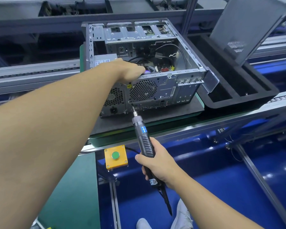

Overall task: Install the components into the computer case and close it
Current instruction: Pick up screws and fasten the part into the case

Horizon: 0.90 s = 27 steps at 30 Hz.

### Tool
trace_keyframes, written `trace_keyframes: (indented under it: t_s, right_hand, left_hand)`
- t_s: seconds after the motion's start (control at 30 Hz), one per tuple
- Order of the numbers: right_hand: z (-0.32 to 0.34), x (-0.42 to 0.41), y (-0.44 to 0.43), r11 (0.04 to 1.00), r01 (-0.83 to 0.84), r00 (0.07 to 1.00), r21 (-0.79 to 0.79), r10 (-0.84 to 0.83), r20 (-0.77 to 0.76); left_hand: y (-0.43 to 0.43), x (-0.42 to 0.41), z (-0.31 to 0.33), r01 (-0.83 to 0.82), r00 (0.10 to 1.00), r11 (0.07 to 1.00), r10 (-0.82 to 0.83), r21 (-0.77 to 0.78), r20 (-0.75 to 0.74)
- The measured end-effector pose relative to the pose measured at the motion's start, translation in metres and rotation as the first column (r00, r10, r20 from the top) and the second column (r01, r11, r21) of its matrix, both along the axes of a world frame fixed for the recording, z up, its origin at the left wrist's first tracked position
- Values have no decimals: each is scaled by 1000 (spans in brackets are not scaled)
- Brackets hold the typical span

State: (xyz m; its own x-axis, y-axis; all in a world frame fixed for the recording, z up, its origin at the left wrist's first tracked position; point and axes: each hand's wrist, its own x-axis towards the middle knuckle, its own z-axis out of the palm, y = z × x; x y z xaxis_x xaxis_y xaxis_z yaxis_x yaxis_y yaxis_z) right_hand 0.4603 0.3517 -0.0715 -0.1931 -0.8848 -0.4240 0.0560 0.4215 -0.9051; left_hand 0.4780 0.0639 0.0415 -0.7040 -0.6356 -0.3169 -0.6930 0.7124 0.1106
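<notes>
Head view: computer case (185,76) lying on its side, open face up, on a dark mat (155,117); cables and board inside sunk in shadow, hard to make out. Left hand (129,71) reaching over the rear edge into the case, fingers dipped behind the rear panel and hidden; impossible to tell whether holding anything. Right hand (157,162) wrapped around the grip of an electric screwdriver (143,138), bit tip at the rear panel just below the fan grille (143,90). Side panel (243,25) tilted at upper right, cropped by the frame, above a black foam tray (238,96) just beside the case. Yellow button box (116,156) near the right hand; grey shoes (182,217) partly cut off below.
</notes>
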Motion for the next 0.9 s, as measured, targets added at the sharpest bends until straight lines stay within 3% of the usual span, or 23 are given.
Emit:
trace_keyframes:
  t_s: [0.2,0.5,0.73,0.9]
  right_hand:
    - [-1,-1,-1,1000,1,1000,0,-1,5]
    - [-3,1,-4,1000,8,1000,-2,-8,13]
    - [-2,2,-6,1000,8,1000,-7,-8,12]
    - [0,2,-7,1000,5,1000,-1,-5,10]
  left_hand:
    - [-3,0,-1,-11,1000,1000,11,-3,3]
    - [-3,-2,-3,169,986,975,-166,-143,32]
    - [-6,-4,-6,106,993,987,-112,-122,-46]
    - [-4,-1,-3,134,991,983,-132,-128,24]
